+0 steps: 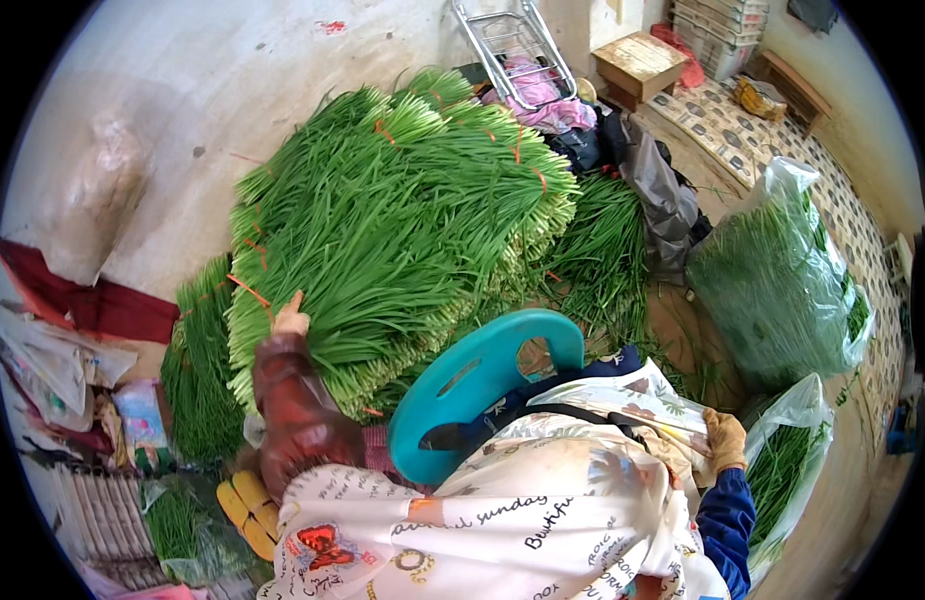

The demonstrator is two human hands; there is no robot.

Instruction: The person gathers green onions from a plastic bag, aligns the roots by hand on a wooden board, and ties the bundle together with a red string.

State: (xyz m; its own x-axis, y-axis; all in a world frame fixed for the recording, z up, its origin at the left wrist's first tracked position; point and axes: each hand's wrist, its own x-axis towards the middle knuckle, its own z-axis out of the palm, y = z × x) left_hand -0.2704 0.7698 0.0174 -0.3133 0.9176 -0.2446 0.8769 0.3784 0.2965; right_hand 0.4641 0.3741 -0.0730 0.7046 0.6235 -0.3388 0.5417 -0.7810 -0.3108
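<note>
My left hand [291, 316], in a shiny dark red sleeve, touches the left side of a large heap of garlic chives [372, 217]. One finger points along the leaves; the leaves and the angle hide its grip. Pale cut ends face outward around the heap, and orange ties [251, 291] bind its bundles. On the right, my gloved right hand [725, 439], below a blue sleeve, grips the edge of a white printed apron [462, 540] and draws the cloth sideways. Between the heap and the apron stands a turquoise plastic chair [425, 390], partly covered by fabric.
Clear plastic bags of greens [770, 285] stand on the right. Loose chives [605, 232] lie behind the chair. A folded metal frame [515, 52] and a wooden stool [642, 64] are at the back. Yellow slippers [248, 510] lie at lower left.
</note>
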